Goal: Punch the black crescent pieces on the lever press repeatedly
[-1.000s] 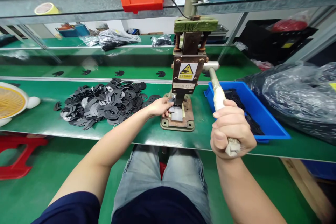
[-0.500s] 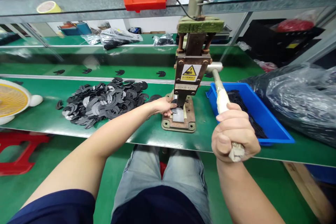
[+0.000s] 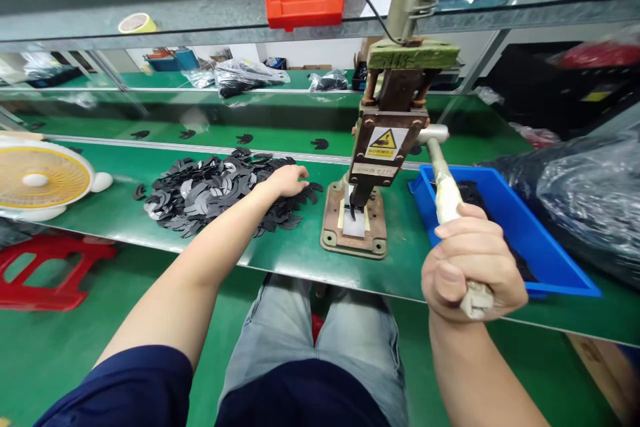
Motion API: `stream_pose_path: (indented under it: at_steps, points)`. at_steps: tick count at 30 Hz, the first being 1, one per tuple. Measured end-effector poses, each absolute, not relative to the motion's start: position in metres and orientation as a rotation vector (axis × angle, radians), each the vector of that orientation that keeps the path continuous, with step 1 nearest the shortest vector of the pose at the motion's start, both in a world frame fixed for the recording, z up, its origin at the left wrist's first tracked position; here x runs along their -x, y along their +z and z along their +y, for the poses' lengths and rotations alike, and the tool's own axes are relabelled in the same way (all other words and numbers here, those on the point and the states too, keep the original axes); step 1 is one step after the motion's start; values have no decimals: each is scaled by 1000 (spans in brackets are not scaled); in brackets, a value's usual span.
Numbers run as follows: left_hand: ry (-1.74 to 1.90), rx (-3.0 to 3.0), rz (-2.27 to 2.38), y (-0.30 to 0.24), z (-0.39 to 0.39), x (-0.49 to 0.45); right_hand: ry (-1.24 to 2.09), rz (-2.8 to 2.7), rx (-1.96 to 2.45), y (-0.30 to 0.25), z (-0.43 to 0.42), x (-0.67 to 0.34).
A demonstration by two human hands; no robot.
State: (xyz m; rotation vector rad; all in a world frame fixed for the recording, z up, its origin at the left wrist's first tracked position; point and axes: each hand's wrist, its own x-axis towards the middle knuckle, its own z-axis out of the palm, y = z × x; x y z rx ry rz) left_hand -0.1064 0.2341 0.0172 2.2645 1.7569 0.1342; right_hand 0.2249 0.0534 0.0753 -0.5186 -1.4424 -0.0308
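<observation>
My right hand (image 3: 473, 260) is wrapped around the taped lever handle (image 3: 447, 193) of a hand press (image 3: 385, 147). My left hand (image 3: 290, 180) is over the right end of a heap of dark, curved flat pieces (image 3: 210, 190). Its thumb and fingers look slightly apart, and nothing shows between them. Under the press's ram, a small dark curved sliver (image 3: 353, 210) stands against the light metal plate (image 3: 354, 227) on the press base (image 3: 330, 220).
Right of the press is a blue bin (image 3: 545, 240) with dark strips inside. Large plastic bags (image 3: 590, 193) lie beyond it. On the left lies a yellow-and-white fan (image 3: 43, 177). An orange-red bin (image 3: 305, 13) and a tape roll (image 3: 137, 23) are on the shelf above.
My left hand has left the press, where it held a dark piece, and moved left to the heap. My right hand still grips the lever. The camera view has shifted left.
</observation>
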Motion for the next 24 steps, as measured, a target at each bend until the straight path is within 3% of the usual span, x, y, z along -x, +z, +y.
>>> stream_pose_path:
  at_steps: [8, 24]
  points:
    - [-257, -2428, 1709, -5, 257, 74, -47, -1485, 500, 74, 55, -230]
    - [20, -2640, 1469, 44, 193, 84, -114, -1332, 435, 66, 70, -223]
